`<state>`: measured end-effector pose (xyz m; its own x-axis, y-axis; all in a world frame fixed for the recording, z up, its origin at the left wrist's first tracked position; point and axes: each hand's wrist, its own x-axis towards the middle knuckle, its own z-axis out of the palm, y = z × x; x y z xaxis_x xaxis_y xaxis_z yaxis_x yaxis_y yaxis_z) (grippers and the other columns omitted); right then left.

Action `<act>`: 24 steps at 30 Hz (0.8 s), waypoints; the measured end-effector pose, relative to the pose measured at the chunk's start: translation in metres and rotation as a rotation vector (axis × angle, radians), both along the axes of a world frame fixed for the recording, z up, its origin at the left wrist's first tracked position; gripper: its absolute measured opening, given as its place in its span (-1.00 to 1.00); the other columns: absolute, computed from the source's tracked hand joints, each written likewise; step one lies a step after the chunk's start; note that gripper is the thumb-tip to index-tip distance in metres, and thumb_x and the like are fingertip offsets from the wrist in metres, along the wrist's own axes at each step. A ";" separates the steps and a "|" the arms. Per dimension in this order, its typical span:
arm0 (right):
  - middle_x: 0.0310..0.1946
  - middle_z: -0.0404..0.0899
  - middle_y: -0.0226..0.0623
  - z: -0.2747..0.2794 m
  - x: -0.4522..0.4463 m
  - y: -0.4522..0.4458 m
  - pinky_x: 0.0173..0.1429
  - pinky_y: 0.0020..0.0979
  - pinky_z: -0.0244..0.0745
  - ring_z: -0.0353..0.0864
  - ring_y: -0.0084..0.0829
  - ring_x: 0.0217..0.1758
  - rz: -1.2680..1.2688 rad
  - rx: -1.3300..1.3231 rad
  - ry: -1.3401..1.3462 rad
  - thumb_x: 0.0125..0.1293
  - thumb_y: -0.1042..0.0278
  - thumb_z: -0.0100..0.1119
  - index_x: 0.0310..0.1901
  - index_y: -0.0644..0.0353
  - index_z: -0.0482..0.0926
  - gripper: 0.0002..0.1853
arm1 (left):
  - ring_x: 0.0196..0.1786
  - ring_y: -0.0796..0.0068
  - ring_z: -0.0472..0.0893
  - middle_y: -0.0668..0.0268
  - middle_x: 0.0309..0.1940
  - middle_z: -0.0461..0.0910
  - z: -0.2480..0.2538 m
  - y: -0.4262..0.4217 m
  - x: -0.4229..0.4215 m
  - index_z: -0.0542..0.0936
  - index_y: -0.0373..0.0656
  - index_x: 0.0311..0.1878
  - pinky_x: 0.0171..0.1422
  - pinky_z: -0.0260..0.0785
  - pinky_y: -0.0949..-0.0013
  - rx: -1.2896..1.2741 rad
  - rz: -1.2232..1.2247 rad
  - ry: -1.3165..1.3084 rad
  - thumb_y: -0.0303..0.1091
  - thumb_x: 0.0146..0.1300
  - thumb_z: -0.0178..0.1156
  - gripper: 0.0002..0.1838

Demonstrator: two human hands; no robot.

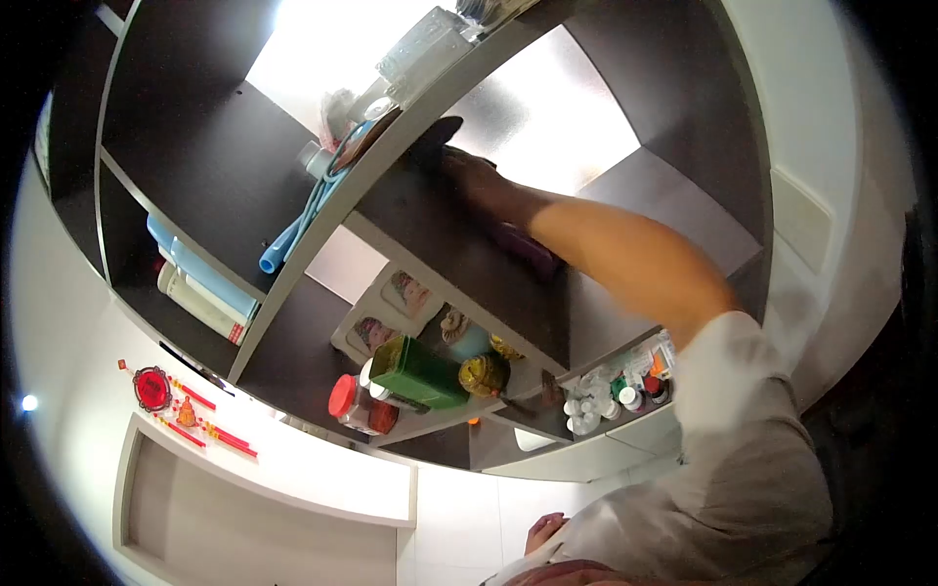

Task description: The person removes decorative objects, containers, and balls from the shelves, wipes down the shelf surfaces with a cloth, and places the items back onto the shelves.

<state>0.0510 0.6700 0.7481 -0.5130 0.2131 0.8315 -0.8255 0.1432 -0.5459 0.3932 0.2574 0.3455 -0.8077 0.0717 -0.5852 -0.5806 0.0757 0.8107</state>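
My right hand (477,184) reaches deep into a dark shelf compartment, in shadow. Its fingers are curled against a dark object (432,145) whose kind I cannot make out. Under that forearm, on the shelf board, lies a dark purple item (528,249). My left hand (545,530) is low beside my body, its fingers bent inward; whatever may be in them is hidden.
Light-blue tubing (318,210) lies on the neighbouring shelf, near a clear plastic container (422,54). A green box (418,373), a red-lidded jar (352,402) and a photo frame (376,327) share another compartment. Several small bottles (630,396) stand near my sleeve. Shelf dividers (459,288) edge the compartments.
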 end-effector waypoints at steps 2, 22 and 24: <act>0.05 0.57 -0.13 0.011 0.078 -0.021 0.24 -0.39 0.35 0.49 -0.41 0.05 0.009 0.089 -0.038 0.48 0.22 -0.16 0.11 0.34 0.48 -0.61 | -0.05 0.28 0.65 0.08 -0.13 0.67 0.008 0.008 -0.009 0.54 -0.36 0.02 0.11 0.49 0.28 0.069 0.015 -0.051 -0.31 0.37 0.20 -0.70; 0.14 0.52 -0.20 -0.049 -0.065 0.011 0.39 -0.28 0.29 0.50 -0.33 0.15 0.941 -0.424 -0.062 0.54 0.27 -0.19 0.21 0.30 0.44 -0.62 | -0.11 0.32 0.65 0.11 -0.15 0.66 -0.007 0.005 0.011 0.51 -0.33 0.07 0.07 0.51 0.33 0.229 0.094 -0.022 -0.34 0.37 0.17 -0.70; 0.15 0.52 -0.22 -0.067 -0.064 0.025 0.41 -0.31 0.27 0.48 -0.36 0.17 1.000 -0.454 -0.181 0.56 0.24 -0.19 0.20 0.30 0.44 -0.62 | -0.13 0.36 0.65 0.14 -0.17 0.66 -0.006 0.007 0.021 0.52 -0.34 0.06 0.06 0.50 0.35 0.147 0.104 -0.025 -0.34 0.39 0.16 -0.70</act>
<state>-0.0128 0.6947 0.6812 -0.7296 -0.0991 0.6766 -0.3601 -0.7855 -0.5033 0.4138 0.2640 0.3396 -0.8004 0.0748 -0.5948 -0.5994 -0.1044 0.7936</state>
